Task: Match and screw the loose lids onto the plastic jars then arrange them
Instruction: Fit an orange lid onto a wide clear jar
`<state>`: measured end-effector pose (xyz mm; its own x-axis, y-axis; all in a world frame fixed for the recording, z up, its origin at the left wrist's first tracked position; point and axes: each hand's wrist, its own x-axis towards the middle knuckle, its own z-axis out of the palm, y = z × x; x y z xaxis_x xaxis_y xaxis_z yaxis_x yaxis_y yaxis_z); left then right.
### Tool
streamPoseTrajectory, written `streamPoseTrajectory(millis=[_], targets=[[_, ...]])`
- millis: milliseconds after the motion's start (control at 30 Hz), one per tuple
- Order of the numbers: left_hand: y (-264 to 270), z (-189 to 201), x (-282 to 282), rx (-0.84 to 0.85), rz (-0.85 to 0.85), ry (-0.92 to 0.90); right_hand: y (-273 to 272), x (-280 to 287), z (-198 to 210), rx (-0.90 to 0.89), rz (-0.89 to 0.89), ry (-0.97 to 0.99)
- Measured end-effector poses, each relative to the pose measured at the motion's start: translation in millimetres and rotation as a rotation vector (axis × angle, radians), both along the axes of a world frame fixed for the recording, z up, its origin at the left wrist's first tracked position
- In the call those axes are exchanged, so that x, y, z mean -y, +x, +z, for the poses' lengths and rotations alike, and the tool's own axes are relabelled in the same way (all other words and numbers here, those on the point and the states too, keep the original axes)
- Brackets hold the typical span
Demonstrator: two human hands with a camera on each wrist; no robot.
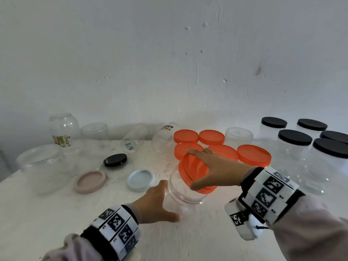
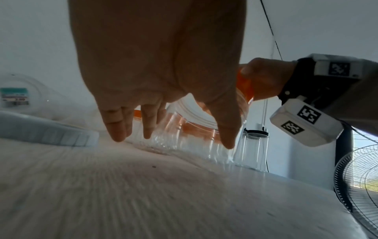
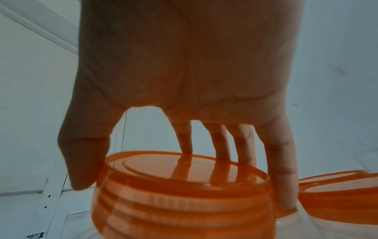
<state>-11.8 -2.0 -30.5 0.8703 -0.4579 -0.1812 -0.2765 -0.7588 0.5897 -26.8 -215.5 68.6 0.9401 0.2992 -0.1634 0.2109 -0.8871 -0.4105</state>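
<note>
A clear open jar stands at the middle of the white table. My right hand grips an orange lid by its rim and holds it tilted over the jar's mouth. In the right wrist view the thumb and fingers of that right hand clasp opposite edges of the orange lid. My left hand is at the jar's left side, fingers straight and spread. In the left wrist view that left hand has its thumb in front of the jar; contact is unclear.
Several loose orange lids lie behind the jar. Jars with black lids stand at the right. A black lid, a pink lid and a pale blue lid lie left of centre. Open clear jars line the left and back wall.
</note>
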Motion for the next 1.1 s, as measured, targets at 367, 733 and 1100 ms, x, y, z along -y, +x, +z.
streamPoseTrajectory(millis=[367, 733, 1100], targets=[[3, 12, 8, -0.045, -0.088, -0.272, 15, -32, 7, -0.125, 0.12, -0.265], [9, 1, 5, -0.138, 0.019, -0.301, 26, -45, 7, -0.2, 0.162, -0.411], [10, -1, 3, -0.149, 0.044, -0.315, 26, -47, -2, -0.173, 0.092, -0.453]])
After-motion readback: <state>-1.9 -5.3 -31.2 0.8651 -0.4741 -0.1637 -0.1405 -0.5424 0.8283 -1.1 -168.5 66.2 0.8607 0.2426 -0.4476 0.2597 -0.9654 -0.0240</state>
